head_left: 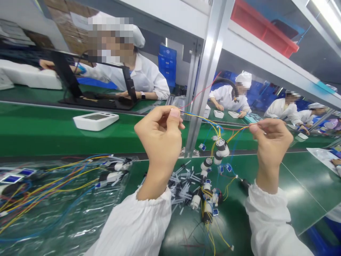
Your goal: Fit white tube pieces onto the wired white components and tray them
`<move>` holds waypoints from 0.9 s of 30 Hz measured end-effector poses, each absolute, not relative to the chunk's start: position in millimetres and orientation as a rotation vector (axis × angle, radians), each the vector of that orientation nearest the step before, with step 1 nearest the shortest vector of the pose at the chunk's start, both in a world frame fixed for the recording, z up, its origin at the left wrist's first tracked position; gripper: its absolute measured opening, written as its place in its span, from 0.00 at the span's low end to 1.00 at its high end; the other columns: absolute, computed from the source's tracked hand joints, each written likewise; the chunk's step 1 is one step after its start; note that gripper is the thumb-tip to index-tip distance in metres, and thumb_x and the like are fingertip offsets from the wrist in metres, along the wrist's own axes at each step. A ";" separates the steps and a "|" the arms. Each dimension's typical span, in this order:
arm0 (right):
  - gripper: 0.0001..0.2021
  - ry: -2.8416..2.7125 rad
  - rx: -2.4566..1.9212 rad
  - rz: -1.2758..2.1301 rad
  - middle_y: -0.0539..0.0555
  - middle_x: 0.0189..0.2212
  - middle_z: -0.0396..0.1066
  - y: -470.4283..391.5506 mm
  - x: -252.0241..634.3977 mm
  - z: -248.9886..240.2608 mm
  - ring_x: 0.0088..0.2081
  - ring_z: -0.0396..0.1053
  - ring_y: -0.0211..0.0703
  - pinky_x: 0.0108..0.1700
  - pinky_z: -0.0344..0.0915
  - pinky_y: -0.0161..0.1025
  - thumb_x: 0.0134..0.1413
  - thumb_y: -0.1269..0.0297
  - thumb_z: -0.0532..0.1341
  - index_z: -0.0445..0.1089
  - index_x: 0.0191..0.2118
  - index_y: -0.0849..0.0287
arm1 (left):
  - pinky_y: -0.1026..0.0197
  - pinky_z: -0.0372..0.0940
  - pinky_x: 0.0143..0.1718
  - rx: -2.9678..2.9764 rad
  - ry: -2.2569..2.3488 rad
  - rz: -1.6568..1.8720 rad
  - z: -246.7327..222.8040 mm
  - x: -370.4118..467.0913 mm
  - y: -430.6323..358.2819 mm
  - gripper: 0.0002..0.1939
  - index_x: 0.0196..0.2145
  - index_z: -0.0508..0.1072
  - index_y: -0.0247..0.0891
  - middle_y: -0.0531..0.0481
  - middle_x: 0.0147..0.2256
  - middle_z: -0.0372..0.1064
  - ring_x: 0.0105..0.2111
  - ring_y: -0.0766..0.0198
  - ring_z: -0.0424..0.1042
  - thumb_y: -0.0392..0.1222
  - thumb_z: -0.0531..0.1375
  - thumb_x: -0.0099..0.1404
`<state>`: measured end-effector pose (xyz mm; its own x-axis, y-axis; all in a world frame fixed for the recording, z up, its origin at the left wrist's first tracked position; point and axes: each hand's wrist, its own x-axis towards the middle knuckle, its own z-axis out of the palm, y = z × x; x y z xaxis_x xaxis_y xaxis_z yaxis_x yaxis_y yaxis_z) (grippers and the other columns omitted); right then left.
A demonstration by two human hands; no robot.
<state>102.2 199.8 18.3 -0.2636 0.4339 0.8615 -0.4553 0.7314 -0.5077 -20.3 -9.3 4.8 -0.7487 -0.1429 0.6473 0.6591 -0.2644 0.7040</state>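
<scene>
My left hand (pixel 161 137) pinches the end of thin coloured wires (pixel 201 116) between thumb and forefinger. A red strand rises from that grip. My right hand (pixel 273 144) pinches more red, yellow and blue wires (pixel 238 132) at the right. Between the hands, small black-and-white cylindrical parts, which look like pumps or motors (pixel 221 145), hang or stand where the wires meet. Small blue square pieces (pixel 228 168) dangle on wires close by. Below lies a pile of wired cylinders (pixel 207 209) beside loose short translucent tubes (pixel 183 186).
On the left, finished-looking wire bundles (pixel 66 177) lie on clear plastic (pixel 87 217). A white device housing (pixel 96 121) rests on the green conveyor belt (pixel 39 133). An aluminium post (pixel 206 71) stands ahead. Several co-workers in white sit across. A red tray (pixel 262 26) is overhead.
</scene>
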 end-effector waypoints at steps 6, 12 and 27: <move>0.09 -1.715 -0.022 0.806 0.50 0.28 0.77 189.3 94.8 11.6 0.33 0.79 0.44 0.33 0.74 0.39 0.52 0.64 0.74 0.74 0.33 0.56 | 0.65 0.62 0.24 -0.796 -1.610 -2.038 5.5 -15.1 -10.8 0.07 0.30 0.76 0.38 0.55 0.22 0.69 0.22 0.67 0.68 0.36 0.61 0.66; 0.09 -1.727 -0.027 0.802 0.48 0.27 0.75 189.3 94.5 13.2 0.30 0.76 0.42 0.31 0.72 0.37 0.51 0.64 0.74 0.74 0.32 0.56 | 0.64 0.61 0.24 -0.895 -1.747 -2.009 1.2 -11.7 -6.2 0.08 0.27 0.75 0.37 0.53 0.22 0.69 0.22 0.67 0.67 0.36 0.61 0.65; 0.09 -1.465 0.031 0.700 0.48 0.27 0.74 192.1 117.4 26.0 0.28 0.75 0.42 0.24 0.68 0.37 0.51 0.70 0.76 0.78 0.36 0.55 | 0.62 0.61 0.27 -0.836 -1.716 -1.901 3.1 -11.8 -7.1 0.08 0.28 0.75 0.39 0.54 0.24 0.70 0.24 0.65 0.68 0.36 0.61 0.66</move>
<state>117.4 192.1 26.0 -0.0531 0.4120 0.9096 -0.4484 0.8041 -0.3904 -11.8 -7.1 3.1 -0.7184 0.0700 0.6921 0.6813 -0.1301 0.7203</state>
